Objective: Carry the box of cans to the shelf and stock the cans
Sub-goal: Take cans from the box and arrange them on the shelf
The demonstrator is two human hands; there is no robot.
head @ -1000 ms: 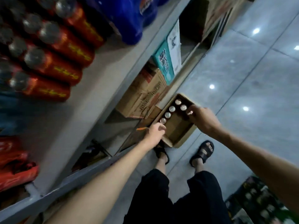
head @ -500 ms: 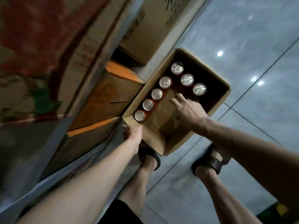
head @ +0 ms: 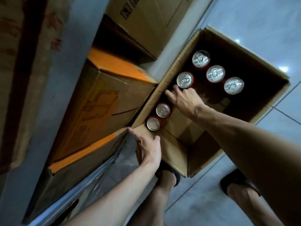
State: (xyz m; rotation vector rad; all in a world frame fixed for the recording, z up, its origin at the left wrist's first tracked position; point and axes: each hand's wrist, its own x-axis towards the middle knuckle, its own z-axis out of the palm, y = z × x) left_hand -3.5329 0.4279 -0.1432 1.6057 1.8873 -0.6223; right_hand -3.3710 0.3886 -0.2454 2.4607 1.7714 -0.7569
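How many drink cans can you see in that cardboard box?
6. Along the box's left wall: nearest can, second can, third can, fourth can. Beside that: fifth can, sixth can. The right hand may hide another.

Our right hand covers the gap in the row of red drink cans with silver tops, so honestly we can't tell if the fingers actually grip one under there. The open brown cardboard box hides most of each can's side, and the print on the blurry orange-and-brown carton is unreadable.
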